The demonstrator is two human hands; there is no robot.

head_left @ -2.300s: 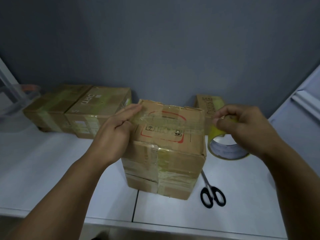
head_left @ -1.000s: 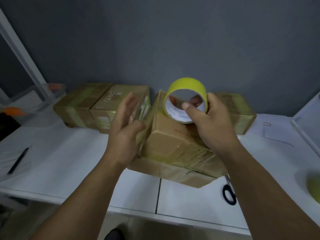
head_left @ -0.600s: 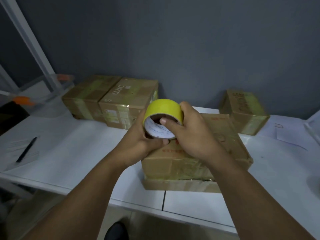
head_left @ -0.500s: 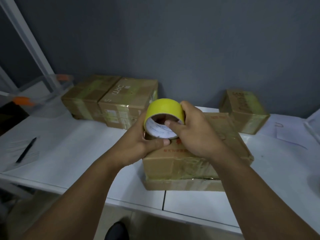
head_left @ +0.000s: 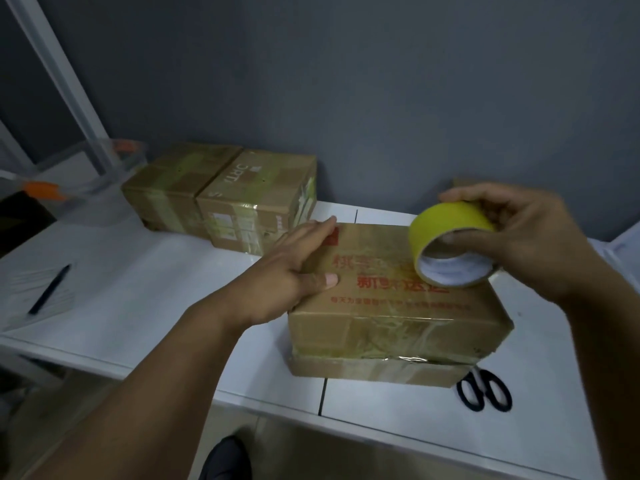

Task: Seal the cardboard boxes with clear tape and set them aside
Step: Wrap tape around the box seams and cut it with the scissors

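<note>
**Two boxes done, third one mid-tape**

Over by the desk's (head_left: 145, 271) back-left edge I've got two boxes (head_left: 221, 199) sealed and parked against the wall. My left hand (head_left: 291, 271) lies flat, fingers straight, pressing the top of the box (head_left: 398, 313) at the front edge. My right hand (head_left: 526, 237) grips the tape (head_left: 450, 247) just above its right end. I'd say this one needs more strips yet, then moving aside.
</note>
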